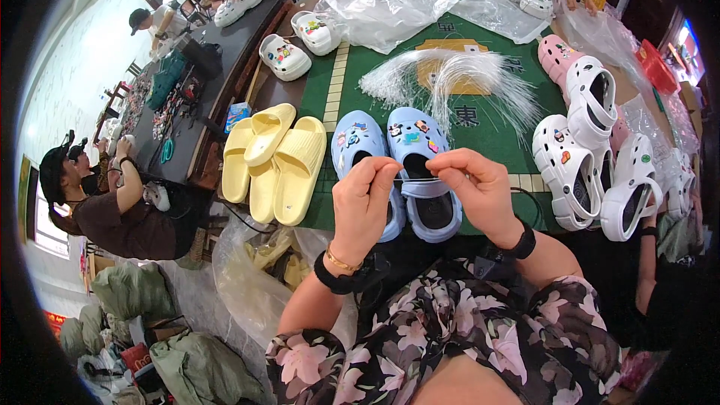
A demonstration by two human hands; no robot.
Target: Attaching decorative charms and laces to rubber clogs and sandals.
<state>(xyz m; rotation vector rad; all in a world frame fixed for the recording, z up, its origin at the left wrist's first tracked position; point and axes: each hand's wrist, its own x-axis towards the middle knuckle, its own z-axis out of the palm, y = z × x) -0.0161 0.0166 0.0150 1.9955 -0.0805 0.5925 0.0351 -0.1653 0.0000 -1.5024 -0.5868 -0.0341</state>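
A pair of light blue clogs [414,124] with colourful charms stands side by side at the table's near edge, toes pointing away. Above their openings my left hand [363,206] and my right hand [480,189] face each other, fingertips pinched close together. Something thin seems to run between them, too fine to make out. Beyond the clogs a loose bundle of thin clear plastic strands [420,75] fans out over the green mat [319,94]. To the left of my left hand lie pale yellow slides [300,169], partly stacked.
White clogs [566,172] and a pink clog [559,60] crowd the right side. More white clogs [286,58] stand far left. Clear plastic bags [390,7] cover the far edge. Other people [120,210] work at a dark table [225,67]. Sacks [202,367] lie on the floor.
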